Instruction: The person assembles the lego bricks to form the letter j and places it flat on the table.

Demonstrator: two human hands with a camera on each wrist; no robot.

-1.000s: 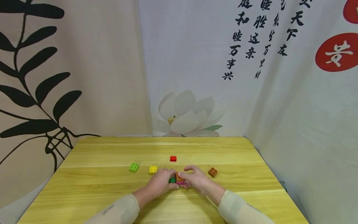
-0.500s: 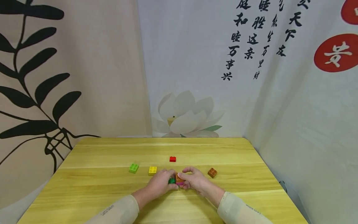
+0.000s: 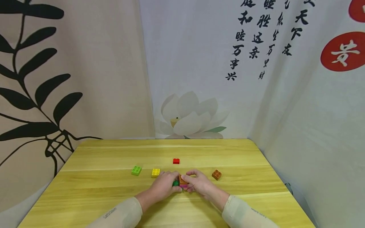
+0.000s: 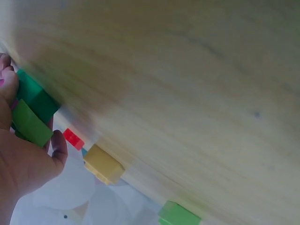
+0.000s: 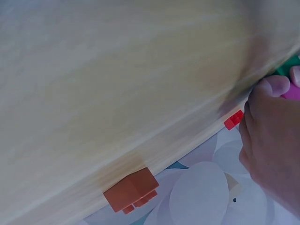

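Note:
Near the middle of the table, both hands hold a small cluster of toy building bricks. My left hand (image 3: 164,184) grips the green brick (image 3: 175,183) at its left side. The left wrist view shows a dark green brick (image 4: 41,99) there, and a lighter green brick (image 4: 31,123) between thumb and fingers. My right hand (image 3: 199,183) pinches the right side, thumb on an orange brick (image 3: 182,180) that sits above a magenta brick (image 3: 183,186). In the right wrist view, fingertips cover part of the magenta brick (image 5: 292,92). Fingers hide much of the cluster.
Loose bricks lie around on the wooden table (image 3: 114,196): light green (image 3: 136,170) and yellow (image 3: 155,173) to the left, red (image 3: 176,161) behind the hands, brown-orange (image 3: 216,174) to the right. A printed curtain (image 3: 194,63) hangs behind the table.

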